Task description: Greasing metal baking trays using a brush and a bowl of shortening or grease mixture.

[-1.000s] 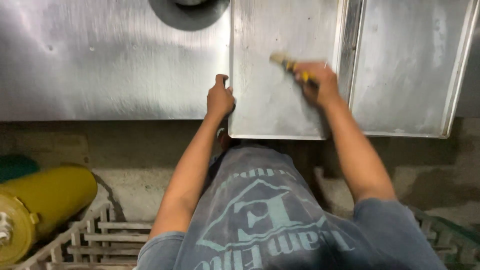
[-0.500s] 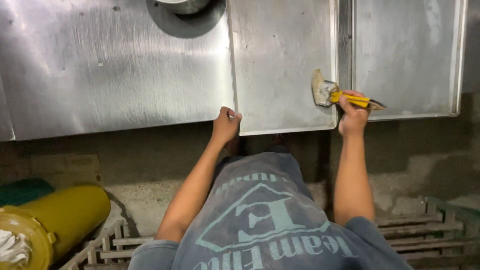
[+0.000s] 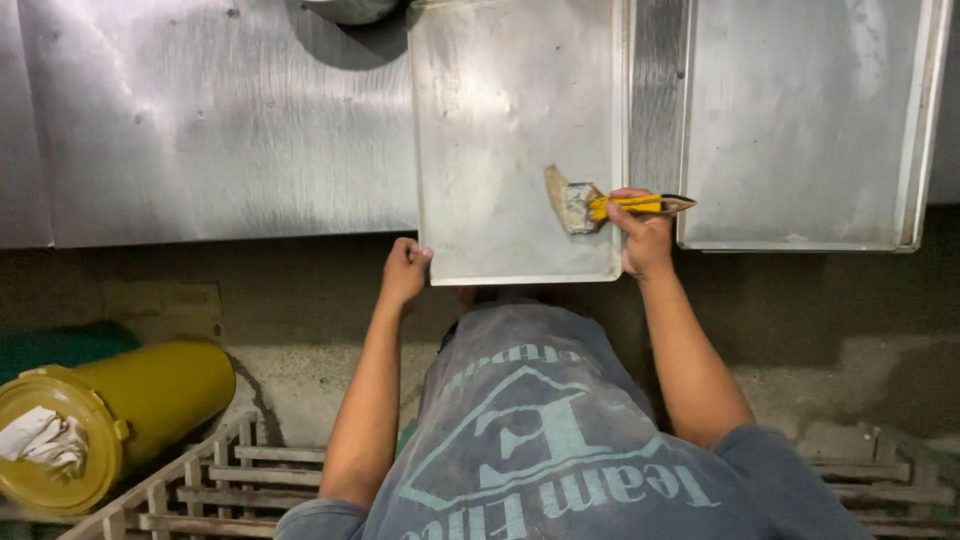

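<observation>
A flat metal baking tray point(image 3: 500, 120) lies on a steel table, its near edge hanging over the table's front. My left hand point(image 3: 405, 268) grips the tray's near left corner. My right hand point(image 3: 640, 235) holds a yellow-handled brush point(image 3: 600, 205) whose pale bristles rest on the tray's right part, near the rim.
A second metal tray point(image 3: 810, 120) lies to the right on the steel table point(image 3: 200, 120). A round metal container point(image 3: 350, 10) stands at the far edge. On the floor at left lies a yellow drum point(image 3: 110, 415) with a white rag; wooden pallets point(image 3: 190, 480) sit below.
The brush has swept from the tray's far part to its right edge and now sits on the lower right. My left hand stays on the tray's corner.
</observation>
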